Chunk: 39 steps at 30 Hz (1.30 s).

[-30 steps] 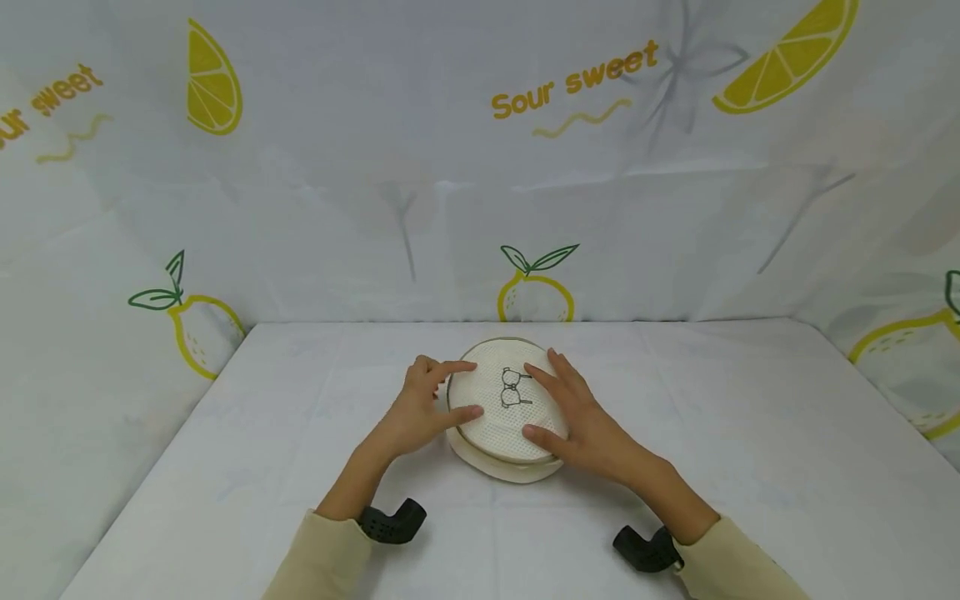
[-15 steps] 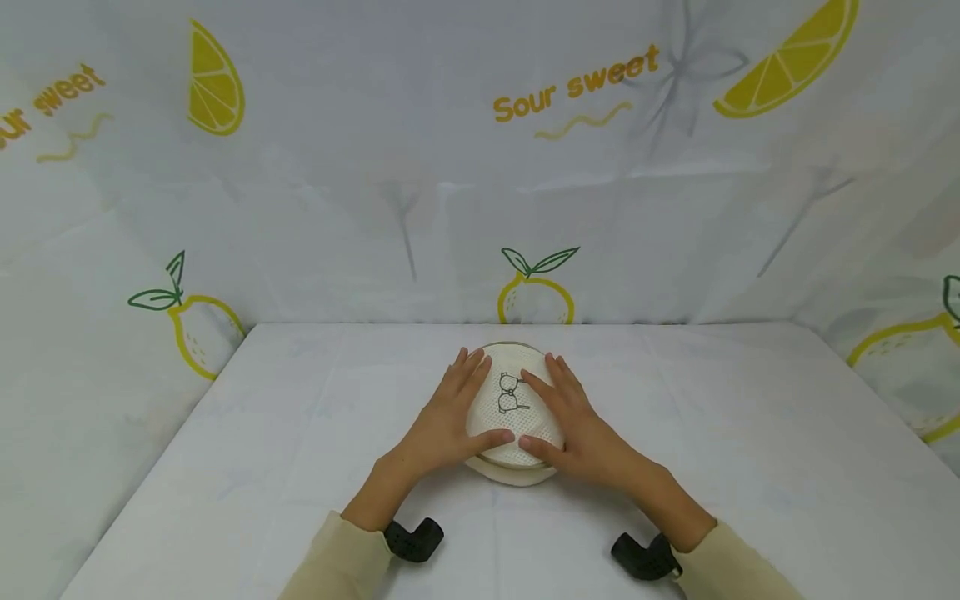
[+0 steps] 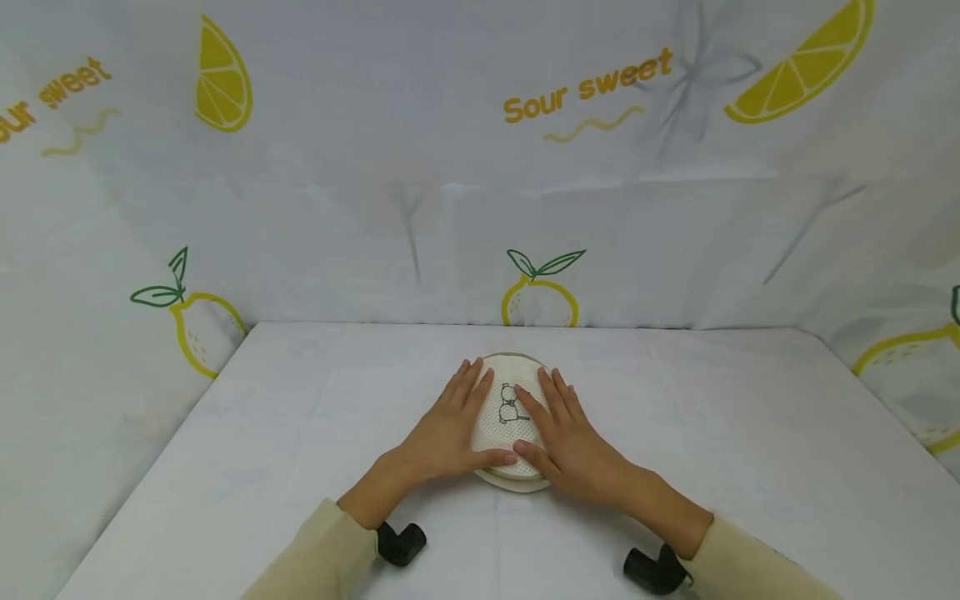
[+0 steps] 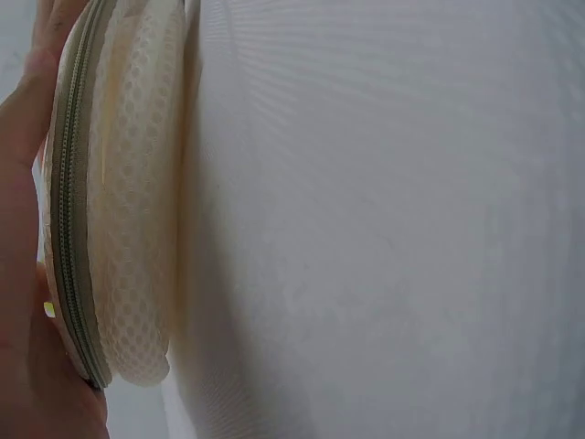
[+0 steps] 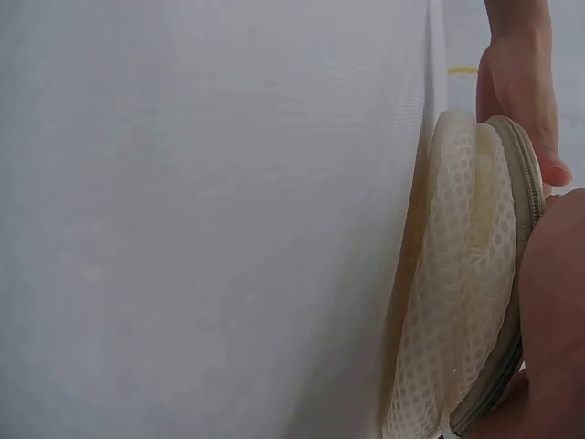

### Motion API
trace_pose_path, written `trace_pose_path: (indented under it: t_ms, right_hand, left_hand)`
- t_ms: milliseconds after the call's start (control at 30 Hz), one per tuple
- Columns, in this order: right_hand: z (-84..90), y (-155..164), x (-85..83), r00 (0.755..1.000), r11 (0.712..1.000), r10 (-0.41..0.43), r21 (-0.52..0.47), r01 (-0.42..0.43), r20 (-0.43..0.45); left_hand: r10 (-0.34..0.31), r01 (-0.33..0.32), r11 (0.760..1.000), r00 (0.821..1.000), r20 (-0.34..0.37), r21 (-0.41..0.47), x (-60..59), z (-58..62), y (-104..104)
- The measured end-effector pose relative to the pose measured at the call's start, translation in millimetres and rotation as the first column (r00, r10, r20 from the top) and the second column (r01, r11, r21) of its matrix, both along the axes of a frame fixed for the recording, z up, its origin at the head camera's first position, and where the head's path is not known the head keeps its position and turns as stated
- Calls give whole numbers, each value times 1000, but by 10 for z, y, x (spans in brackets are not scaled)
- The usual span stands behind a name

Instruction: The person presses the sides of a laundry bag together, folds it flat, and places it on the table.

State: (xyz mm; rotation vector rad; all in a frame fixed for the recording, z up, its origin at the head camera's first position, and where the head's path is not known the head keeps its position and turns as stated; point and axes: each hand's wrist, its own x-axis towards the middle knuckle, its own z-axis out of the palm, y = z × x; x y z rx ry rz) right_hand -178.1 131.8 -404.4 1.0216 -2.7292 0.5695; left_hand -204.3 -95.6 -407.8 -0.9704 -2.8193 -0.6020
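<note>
A round cream mesh pouch (image 3: pixel 511 407) with a grey zipper rim and a small black drawing on its top lies on the white table (image 3: pixel 300 433), near the middle. My left hand (image 3: pixel 450 429) lies flat on the pouch's left half, fingers straight. My right hand (image 3: pixel 570 442) lies flat on the right half. Both thumbs meet at the near edge. In the left wrist view the pouch (image 4: pixel 128 229) shows edge-on under my left hand (image 4: pixel 18 183), its zipper closed. In the right wrist view the pouch (image 5: pixel 466 283) lies under my right hand (image 5: pixel 558 311), and the left hand (image 5: pixel 516 82) is beyond it.
The table is covered in white cloth, with a lemon-print backdrop (image 3: pixel 540 292) along the back and both sides. Black wrist mounts (image 3: pixel 401 542) (image 3: pixel 656 571) sit at my cream sleeves near the front edge.
My left hand has moved from the pouch's left rim onto its top. Both hands have drawn closer together and now cover more of the pouch.
</note>
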Motion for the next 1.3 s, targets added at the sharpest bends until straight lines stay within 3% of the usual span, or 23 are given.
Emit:
trace_pose_path:
  t_ms: [233,433,600,867,1000,1133,1233,1300]
  right_hand:
    - [-64,-5,-46,999,999,3,49,-4,36]
    - [-128,-26,-71,999,989,10,148,-4,-36]
    - [-157,-28,-79,999,988,14,157,-7,-39]
    - [-159,-3,-134,999,993,3,114,2,-45]
    - [-137,4,-137,998,995,11,100,-5,-56]
    - [-73,46,-111,999,999,37,23,-37,-22]
    - [53,112,-111,992,993,100,-48,-104,-77]
    - [163,147,-134,963,976,204,-40,-214,-175]
  left_hand:
    - [-8,8,995,1000,-1,-97,-31,-62,6]
    - [-14,13,985,1000,-8,-172,-15,-101,11]
    - [-35,24,981,998,-55,-191,7,-128,23]
    - [-60,49,978,997,-50,-201,-21,-109,68]
    - [-66,54,984,995,-69,-167,-58,-149,53]
    - [-72,69,997,988,-134,-27,-79,-118,-47]
    - [-124,147,985,967,-221,90,-139,27,-142]
    - [-208,242,965,940,-270,99,-236,142,-174]
